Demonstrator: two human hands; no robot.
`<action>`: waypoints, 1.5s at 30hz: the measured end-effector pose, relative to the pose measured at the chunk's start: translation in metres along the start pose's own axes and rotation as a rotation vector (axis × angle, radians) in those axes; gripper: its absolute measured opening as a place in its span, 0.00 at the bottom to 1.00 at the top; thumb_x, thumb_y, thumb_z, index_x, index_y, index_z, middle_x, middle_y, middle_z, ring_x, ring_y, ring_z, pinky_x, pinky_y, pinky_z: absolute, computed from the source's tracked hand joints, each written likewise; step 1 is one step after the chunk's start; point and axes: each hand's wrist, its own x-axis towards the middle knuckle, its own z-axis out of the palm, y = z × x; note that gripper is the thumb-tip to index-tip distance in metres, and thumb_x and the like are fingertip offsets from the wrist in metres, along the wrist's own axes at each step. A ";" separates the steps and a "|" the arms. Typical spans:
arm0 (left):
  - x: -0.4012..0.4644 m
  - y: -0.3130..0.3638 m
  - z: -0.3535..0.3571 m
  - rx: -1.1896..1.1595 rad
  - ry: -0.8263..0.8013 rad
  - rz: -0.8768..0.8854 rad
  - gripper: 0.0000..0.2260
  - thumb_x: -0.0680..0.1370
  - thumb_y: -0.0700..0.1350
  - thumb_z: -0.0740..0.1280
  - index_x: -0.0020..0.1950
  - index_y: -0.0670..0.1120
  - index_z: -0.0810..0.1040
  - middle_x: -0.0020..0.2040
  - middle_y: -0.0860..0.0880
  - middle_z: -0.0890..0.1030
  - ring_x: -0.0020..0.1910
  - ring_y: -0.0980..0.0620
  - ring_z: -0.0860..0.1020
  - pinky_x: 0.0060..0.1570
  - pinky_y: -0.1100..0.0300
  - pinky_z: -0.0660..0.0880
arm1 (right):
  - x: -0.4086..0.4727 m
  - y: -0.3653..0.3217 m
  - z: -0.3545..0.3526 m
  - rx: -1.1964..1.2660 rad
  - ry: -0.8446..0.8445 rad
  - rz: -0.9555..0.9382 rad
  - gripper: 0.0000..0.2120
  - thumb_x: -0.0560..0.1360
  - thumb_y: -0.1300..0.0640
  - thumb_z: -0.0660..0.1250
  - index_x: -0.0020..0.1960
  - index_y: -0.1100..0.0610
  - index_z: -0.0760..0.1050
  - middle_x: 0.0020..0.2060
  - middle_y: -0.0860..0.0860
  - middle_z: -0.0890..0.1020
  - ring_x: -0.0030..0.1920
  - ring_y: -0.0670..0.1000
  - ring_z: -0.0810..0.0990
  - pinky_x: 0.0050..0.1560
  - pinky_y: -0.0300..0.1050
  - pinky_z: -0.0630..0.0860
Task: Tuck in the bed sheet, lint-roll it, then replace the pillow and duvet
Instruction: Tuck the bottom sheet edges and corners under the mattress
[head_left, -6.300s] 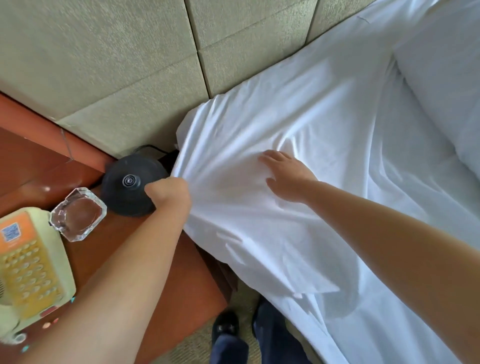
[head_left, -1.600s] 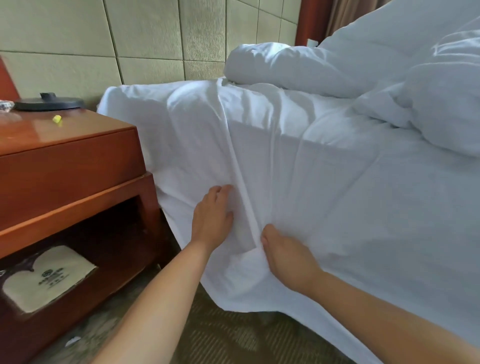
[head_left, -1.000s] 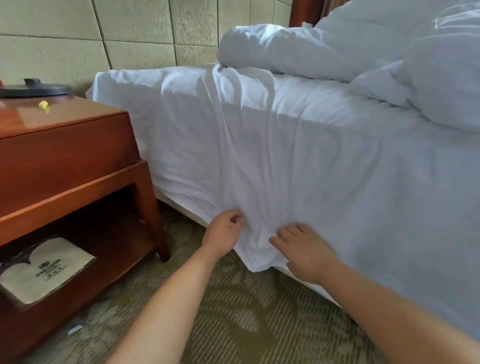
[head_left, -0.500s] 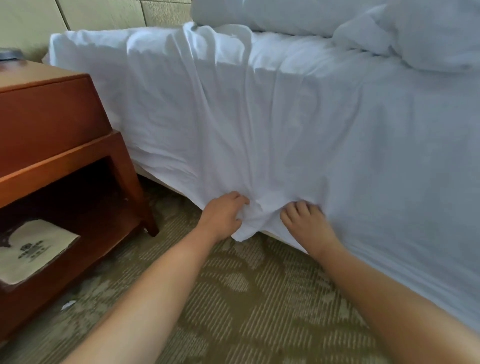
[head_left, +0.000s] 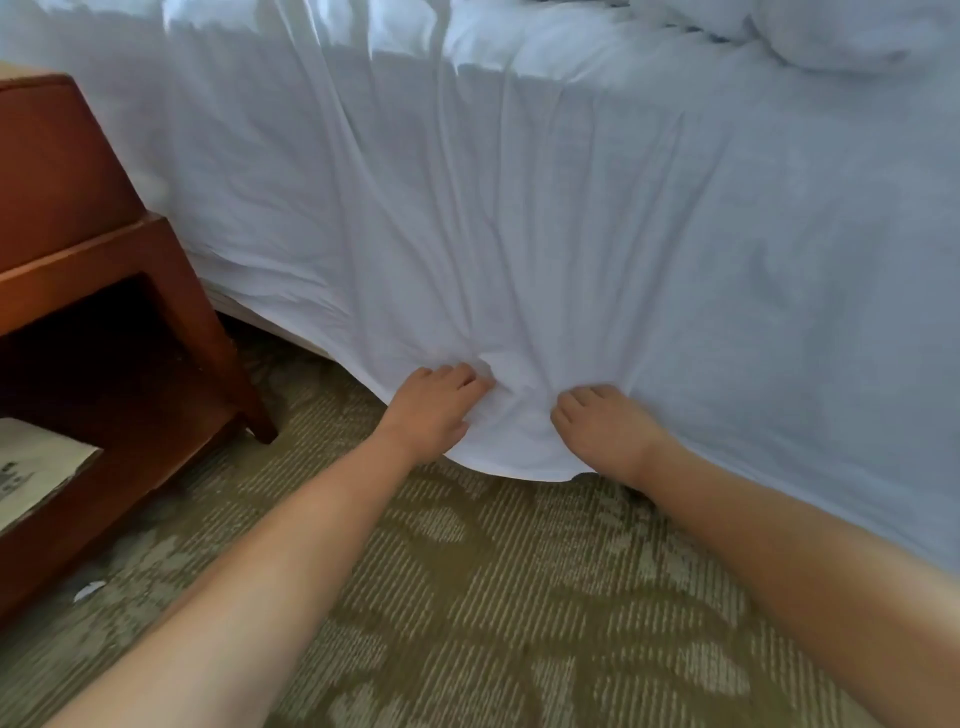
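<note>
I'm seeing both hands, left hand (head_left: 434, 410) and right hand (head_left: 605, 428), curling fingers into the white bed sheet (head_left: 519, 234) (creased, hanging loose) at the bed's lower edge.

The single head-worn view looks forward and steeply down from low beside the bed, close enough that both forearms run in from the bottom edge toward the hanging bed sheet (head_left: 519, 234), with the carpet (head_left: 493, 597) below and a wooden nightstand (head_left: 78, 208) at the left edge.
</note>
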 end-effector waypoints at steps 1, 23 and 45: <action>0.002 0.003 0.002 0.012 -0.010 0.011 0.25 0.78 0.45 0.63 0.75 0.50 0.63 0.67 0.49 0.70 0.59 0.48 0.71 0.50 0.58 0.63 | -0.006 -0.001 0.004 0.000 0.009 -0.039 0.17 0.51 0.62 0.79 0.37 0.60 0.78 0.32 0.55 0.77 0.31 0.56 0.77 0.31 0.46 0.75; 0.019 0.041 0.019 -0.061 0.121 0.185 0.25 0.62 0.31 0.71 0.59 0.39 0.78 0.55 0.40 0.79 0.48 0.40 0.80 0.39 0.54 0.75 | -0.044 -0.016 0.003 0.085 -0.382 0.004 0.08 0.64 0.64 0.74 0.42 0.63 0.80 0.39 0.57 0.82 0.42 0.57 0.81 0.35 0.45 0.74; 0.019 0.052 0.015 -0.114 0.365 0.008 0.23 0.69 0.38 0.57 0.63 0.37 0.76 0.61 0.39 0.77 0.59 0.41 0.74 0.59 0.50 0.72 | -0.055 -0.005 0.030 0.203 0.214 0.334 0.26 0.73 0.63 0.54 0.71 0.65 0.66 0.69 0.56 0.71 0.67 0.55 0.66 0.71 0.48 0.53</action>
